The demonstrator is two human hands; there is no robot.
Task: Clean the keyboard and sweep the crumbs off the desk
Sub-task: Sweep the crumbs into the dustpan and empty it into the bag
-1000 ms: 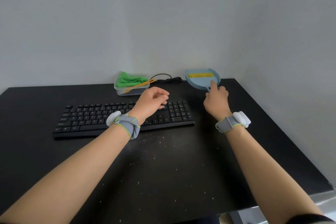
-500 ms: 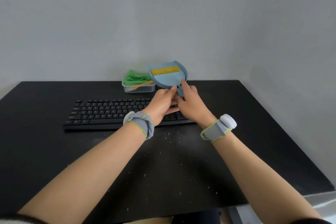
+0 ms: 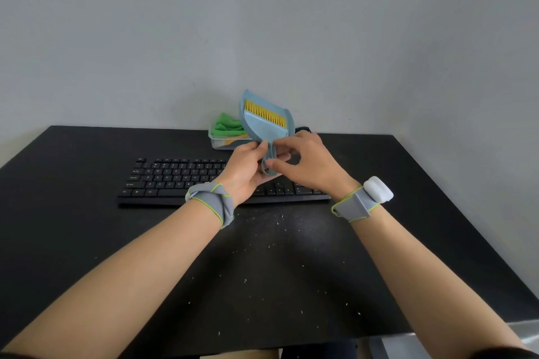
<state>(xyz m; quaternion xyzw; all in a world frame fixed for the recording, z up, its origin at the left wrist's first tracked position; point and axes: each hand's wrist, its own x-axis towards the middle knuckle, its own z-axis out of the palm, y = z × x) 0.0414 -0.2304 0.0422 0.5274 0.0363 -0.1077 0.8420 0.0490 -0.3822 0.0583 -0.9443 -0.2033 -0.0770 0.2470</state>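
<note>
A blue dustpan (image 3: 256, 122) with a yellow-bristled brush (image 3: 264, 117) clipped in it is held upright above the black keyboard (image 3: 175, 181). My left hand (image 3: 248, 169) grips the handle from the left. My right hand (image 3: 306, 165) pinches the same handle from the right. Both hands hover over the right half of the keyboard and hide some keys. Small white crumbs (image 3: 274, 224) are scattered over the black desk (image 3: 73, 227) in front of the keyboard.
A clear plastic box (image 3: 218, 143) with a green cloth (image 3: 227, 125) stands at the back of the desk, behind the dustpan. A black cable (image 3: 303, 129) lies beside it. The wall is close behind; the desk's right edge (image 3: 466, 227) runs diagonally.
My right hand took the dustpan from the back of the desk and brought it over the keyboard. My left hand joined on the handle, and the dustpan has tipped more upright.
</note>
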